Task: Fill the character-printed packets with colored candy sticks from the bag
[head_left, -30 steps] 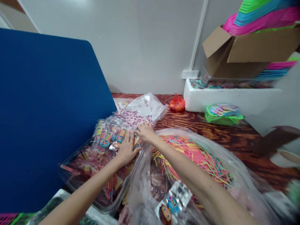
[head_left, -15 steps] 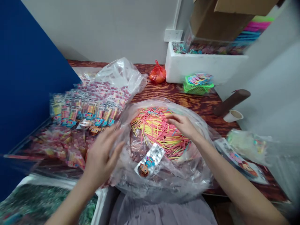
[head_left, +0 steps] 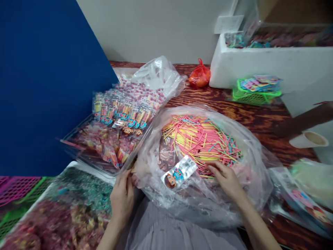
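A large clear plastic bag lies spread open in front of me, filled with thin pink, yellow, green and blue sticks. On its near side rests a small printed packet with a cartoon face, tilted. My right hand is over the lower edge of the stick pile, its fingers slightly bent and apart, fingertips at the sticks; no stick can be made out in it. At the bag's left edge is my left hand, fingers drawn together by the plastic. What they pinch, if anything, is unclear.
Left of the bag, a clear tray carries rows of filled packets. A white box of wrapped pieces stands lower left. Behind are a red bag, green basket and white foam box; a paper cup stands right.
The view has turned left. My left hand has come down and back to the bag's left edge. The right hand has moved from the upper sticks to the pile's near edge.
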Tool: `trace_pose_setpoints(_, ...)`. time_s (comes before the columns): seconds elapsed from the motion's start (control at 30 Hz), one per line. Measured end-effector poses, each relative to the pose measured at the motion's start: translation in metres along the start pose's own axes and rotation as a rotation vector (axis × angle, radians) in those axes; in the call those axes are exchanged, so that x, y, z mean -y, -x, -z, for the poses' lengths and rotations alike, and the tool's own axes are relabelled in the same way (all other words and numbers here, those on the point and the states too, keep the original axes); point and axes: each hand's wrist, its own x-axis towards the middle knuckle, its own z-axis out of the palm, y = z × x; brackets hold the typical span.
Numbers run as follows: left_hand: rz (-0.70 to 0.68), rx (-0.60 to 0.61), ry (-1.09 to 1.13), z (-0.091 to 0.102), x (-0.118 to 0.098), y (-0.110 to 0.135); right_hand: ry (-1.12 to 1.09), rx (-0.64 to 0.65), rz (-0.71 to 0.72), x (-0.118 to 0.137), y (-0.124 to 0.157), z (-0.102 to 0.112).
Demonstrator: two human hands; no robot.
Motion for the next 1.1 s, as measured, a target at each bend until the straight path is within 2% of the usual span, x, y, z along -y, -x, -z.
trace_pose_setpoints(0.17,-0.131,0.184,-0.292,-0.012,0.010,0.004,0.174,-0.123,0.078,0.001,-0.003,0.004)
trace_pose_setpoints(0.27,-0.155,0.239,-0.380,-0.020,0.016,0.001,0.217,-0.171,0.096,0.004,-0.003,0.010)
trace_pose_setpoints(0.5,-0.172,0.190,-0.326,-0.030,0.023,-0.011,0.248,-0.141,0.147,0.010,-0.010,0.009)
trace_pose_setpoints(0.63,-0.169,0.132,-0.299,-0.035,0.031,-0.011,0.252,-0.174,0.153,0.007,-0.012,0.017)
trace_pose_setpoints(0.77,-0.130,0.120,-0.271,-0.038,0.026,-0.007,0.267,-0.191,0.161,0.009,-0.017,0.017)
trace_pose_setpoints(0.9,-0.047,0.186,-0.238,-0.025,0.015,-0.005,0.339,-0.096,0.204,0.021,-0.030,-0.007)
trace_pose_setpoints(1.03,-0.039,0.306,-0.161,0.008,0.015,0.000,0.496,-0.021,0.195,0.038,-0.047,-0.032)
trace_pose_setpoints(1.1,-0.032,0.321,-0.125,0.026,0.012,0.003,0.582,-0.020,0.190,0.043,-0.053,-0.038)
